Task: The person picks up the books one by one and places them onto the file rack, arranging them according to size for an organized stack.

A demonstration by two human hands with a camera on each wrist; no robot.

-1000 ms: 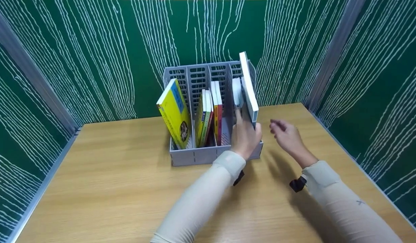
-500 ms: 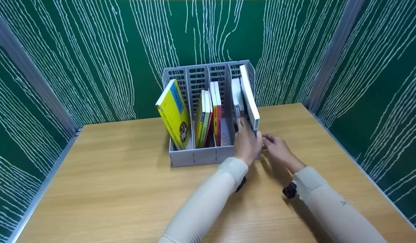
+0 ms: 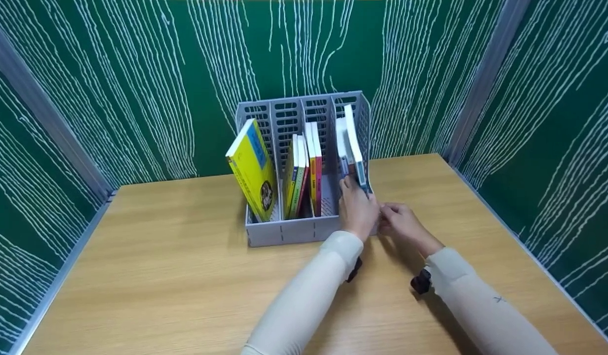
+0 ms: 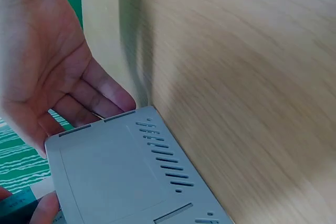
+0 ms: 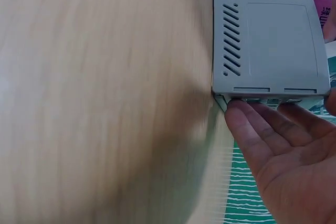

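Observation:
In the head view, a grey magazine organizer [image 3: 264, 234] with upright compartments holds several books. My left hand [image 3: 357, 209] reaches over its front wall at the rightmost compartment and grips the lower end of a white-paged book with a teal spine [image 3: 354, 145]. Beside that book stands a paler one [image 3: 341, 140]. A thumb [image 4: 46, 209] on the teal spine shows in the left wrist view. My right hand [image 3: 405, 228] is at the organizer's right end. In the right wrist view its fingers [image 5: 268, 127], fairly straight, touch the end wall.
A large yellow book [image 3: 254, 172] leans left in the leftmost compartment. Several thin books [image 3: 298, 172] stand in the second, and a red-and-yellow pair [image 3: 314, 167] in the third. The wooden table [image 3: 161, 276] is bounded by green, white-streaked panels [image 3: 215, 64].
The teal-spined book has sunk lower into the rightmost compartment, my left hand staying on it. My right hand has come in from the right to touch the organizer's end.

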